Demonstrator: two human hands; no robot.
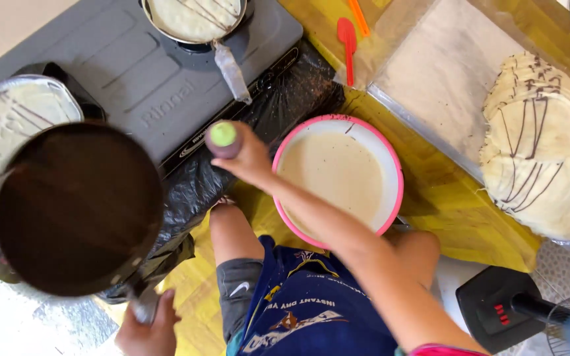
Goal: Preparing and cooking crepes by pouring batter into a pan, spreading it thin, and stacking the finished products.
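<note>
Gripping a dark round pan (77, 207) by its handle, the left hand (148, 329) holds it empty. Right hand (249, 158) fingers clasp a green-capped squeeze bottle (223, 138) at nine o'clock of the pink-rimmed batter bowl (390, 158). Judging by this, batter goes in next, needing a level pan.

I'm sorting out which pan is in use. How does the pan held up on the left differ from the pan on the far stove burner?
The held pan looks dark and bare; the burner pan holds a pale round crepe with dark streaks. The left hand grips the held pan's handle, lifted off the stove; the burner pan rests on it, untouched. Both are round.
</note>
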